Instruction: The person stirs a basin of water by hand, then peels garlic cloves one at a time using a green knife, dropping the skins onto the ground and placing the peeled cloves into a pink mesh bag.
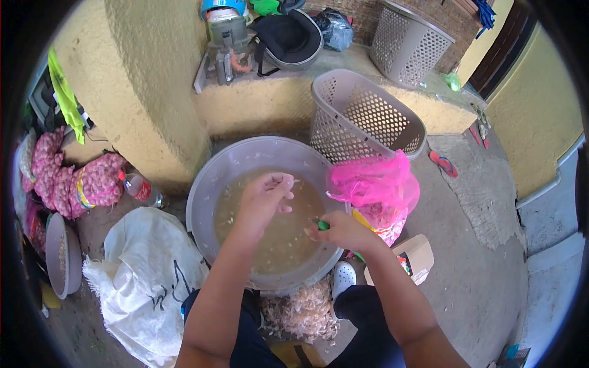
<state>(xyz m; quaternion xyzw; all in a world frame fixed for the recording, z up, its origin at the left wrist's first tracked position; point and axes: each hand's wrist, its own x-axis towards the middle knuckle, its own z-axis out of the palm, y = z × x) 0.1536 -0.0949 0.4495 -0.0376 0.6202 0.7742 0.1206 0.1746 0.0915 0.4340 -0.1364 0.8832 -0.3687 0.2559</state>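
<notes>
Left hand [270,193] over basin [200,193], green handle [323,226] in right hand [342,230], cloudy water [285,245]

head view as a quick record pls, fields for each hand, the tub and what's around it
left hand: above the tub, fingers bent; whether it holds anything is too small to tell
right hand: over the tub's right side, closed on a small green object
tub: large, grey, round; holds cloudy water with pale bits
left of tub: white sack, red-capped bottle
right of tub: bright pink bag
beyond tub: perforated basket
near side: pile of pale peelings
</notes>
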